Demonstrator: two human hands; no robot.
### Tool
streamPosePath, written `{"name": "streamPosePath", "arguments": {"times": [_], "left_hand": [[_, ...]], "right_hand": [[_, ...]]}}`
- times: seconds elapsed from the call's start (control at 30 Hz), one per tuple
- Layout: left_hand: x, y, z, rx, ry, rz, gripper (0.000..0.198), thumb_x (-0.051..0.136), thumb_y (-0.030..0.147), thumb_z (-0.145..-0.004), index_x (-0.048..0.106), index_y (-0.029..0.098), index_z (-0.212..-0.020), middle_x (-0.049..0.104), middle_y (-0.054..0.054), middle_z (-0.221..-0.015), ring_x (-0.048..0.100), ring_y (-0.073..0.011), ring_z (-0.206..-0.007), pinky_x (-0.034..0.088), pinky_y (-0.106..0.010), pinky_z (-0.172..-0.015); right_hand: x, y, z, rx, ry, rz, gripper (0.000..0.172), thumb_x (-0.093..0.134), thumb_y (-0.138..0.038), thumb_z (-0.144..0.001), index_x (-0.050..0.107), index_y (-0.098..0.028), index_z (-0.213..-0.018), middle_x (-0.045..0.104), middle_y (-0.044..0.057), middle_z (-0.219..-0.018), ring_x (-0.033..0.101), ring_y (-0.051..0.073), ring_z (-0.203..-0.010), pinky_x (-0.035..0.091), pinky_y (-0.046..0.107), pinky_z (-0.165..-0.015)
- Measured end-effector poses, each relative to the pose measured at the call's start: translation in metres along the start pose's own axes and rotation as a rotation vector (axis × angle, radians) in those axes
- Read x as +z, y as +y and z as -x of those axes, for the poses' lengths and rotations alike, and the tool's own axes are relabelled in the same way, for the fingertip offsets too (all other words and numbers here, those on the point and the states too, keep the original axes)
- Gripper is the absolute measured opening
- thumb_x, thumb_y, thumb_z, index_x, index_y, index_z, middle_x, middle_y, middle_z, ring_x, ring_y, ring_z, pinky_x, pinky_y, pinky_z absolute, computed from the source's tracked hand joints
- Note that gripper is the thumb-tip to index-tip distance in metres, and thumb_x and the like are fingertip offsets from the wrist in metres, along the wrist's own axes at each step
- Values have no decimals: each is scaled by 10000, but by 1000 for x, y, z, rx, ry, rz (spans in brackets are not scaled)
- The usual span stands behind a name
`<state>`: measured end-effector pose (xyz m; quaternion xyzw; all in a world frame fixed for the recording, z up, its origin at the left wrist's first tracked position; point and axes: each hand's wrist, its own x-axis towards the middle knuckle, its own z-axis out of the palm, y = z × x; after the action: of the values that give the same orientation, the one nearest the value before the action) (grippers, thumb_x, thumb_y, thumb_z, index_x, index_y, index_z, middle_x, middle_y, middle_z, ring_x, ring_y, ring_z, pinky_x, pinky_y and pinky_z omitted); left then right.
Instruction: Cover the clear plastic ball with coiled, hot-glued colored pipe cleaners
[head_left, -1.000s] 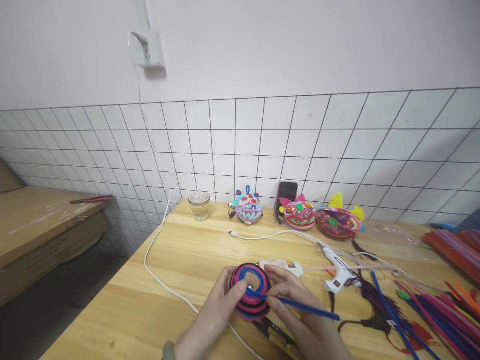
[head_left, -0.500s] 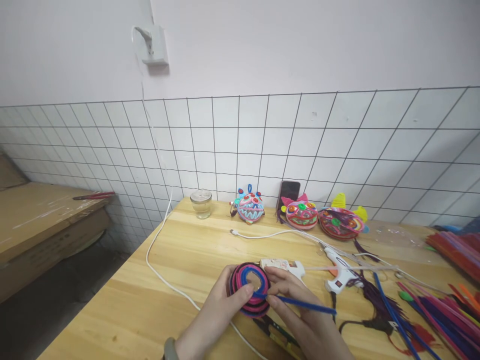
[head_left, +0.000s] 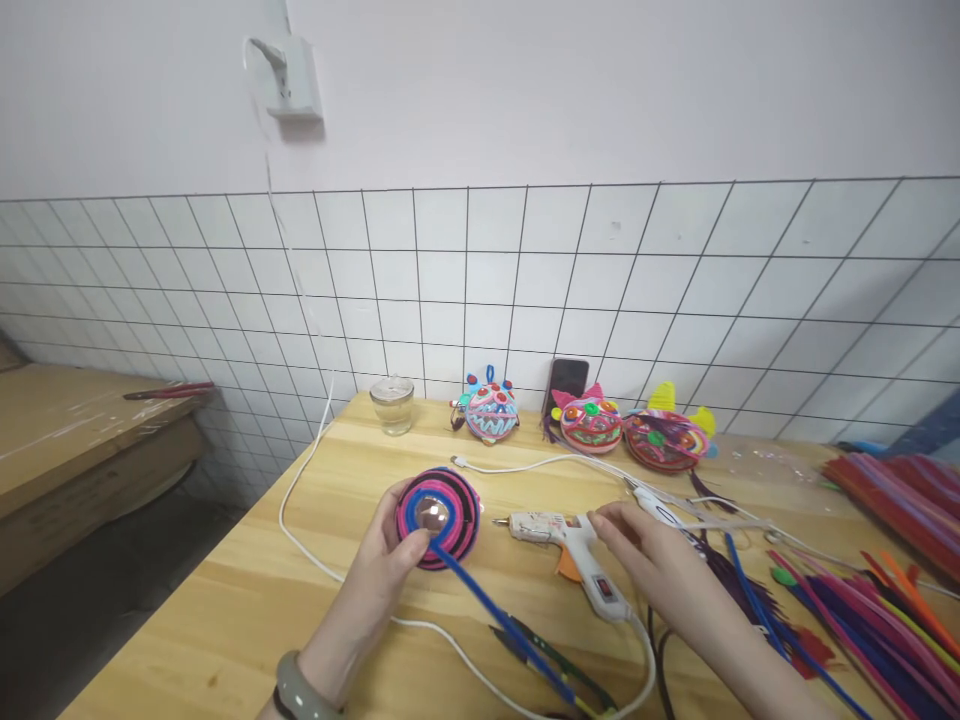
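Note:
My left hand (head_left: pixel 382 550) holds a round disc (head_left: pixel 466 515) wound with blue, pink and black pipe cleaners, a clear shiny middle showing at its centre. From under my left thumb, a blue pipe cleaner (head_left: pixel 501 620) trails loose toward the front right. A white glue gun (head_left: pixel 540 527) with an orange trigger lies on the table, its nozzle pointing left at the disc. My right hand (head_left: pixel 641 545) is at the rear end of that gun, fingers extended and slightly bent; whether they touch it I cannot tell. A dark-handled tool (head_left: pixel 555 660) lies partly under the blue pipe cleaner.
Along the wall stand a glass cup (head_left: pixel 392 405), a decorated blue ball (head_left: pixel 491 410), two pink decorated pieces (head_left: pixel 591 425) and a phone (head_left: pixel 568 377). A second glue gun (head_left: pixel 652 505) is partly behind my right hand. White cables cross the table (head_left: pixel 225 610); loose pipe cleaners (head_left: pixel 877 620) lie at right.
My right hand has let go of the blue pipe cleaner and moved right to the glue gun. My left hand has moved the disc left and up, turning its face toward me.

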<state>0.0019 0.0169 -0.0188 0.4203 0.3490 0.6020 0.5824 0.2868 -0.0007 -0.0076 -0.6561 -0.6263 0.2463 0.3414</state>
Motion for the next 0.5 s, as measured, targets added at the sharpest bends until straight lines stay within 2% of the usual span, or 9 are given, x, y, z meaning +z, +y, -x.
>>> {"name": "streamPosePath", "arguments": {"times": [0.07,0.17,0.27,0.37,0.5], "left_hand": [[-2,-2,-1,30,-6,24,622,809,405,-556,570,180,-1084,675,-107,-1063,588,-304,-1038,446,-376,-903],[-3,-4,-1,42,-19,42,682,825,443,-503,574,180,-1080,680,-112,-1049,593,-311,-1027,454,-369,-884],[-5,-5,-2,33,-41,29,710,823,465,-495,568,188,-1097,674,-114,-1068,584,-310,-1042,454,-362,-882],[-9,-4,-2,10,-75,-1,716,815,463,-520,551,194,-1129,657,-118,-1104,575,-307,-1056,449,-368,-896],[-12,-7,-4,23,-73,14,736,818,467,-510,547,186,-1135,656,-125,-1098,576,-316,-1052,452,-377,-891]], "right_hand": [[1,13,-4,61,-27,98,348,526,-489,-800,576,-237,-567,635,37,-547,590,226,-554,389,307,-509],[14,29,-7,146,-126,151,445,560,-455,-799,489,-223,-425,498,-23,-387,478,148,-406,280,267,-442],[30,38,-10,231,-198,134,406,620,-369,-798,460,-194,-469,394,-95,-401,406,86,-384,285,227,-433],[38,39,-12,317,-254,40,366,608,-334,-838,469,-165,-544,394,-116,-470,394,53,-389,332,194,-420],[38,32,-7,446,-336,-251,427,516,-417,-854,431,-191,-502,370,-107,-353,325,49,-289,243,181,-326]]}}
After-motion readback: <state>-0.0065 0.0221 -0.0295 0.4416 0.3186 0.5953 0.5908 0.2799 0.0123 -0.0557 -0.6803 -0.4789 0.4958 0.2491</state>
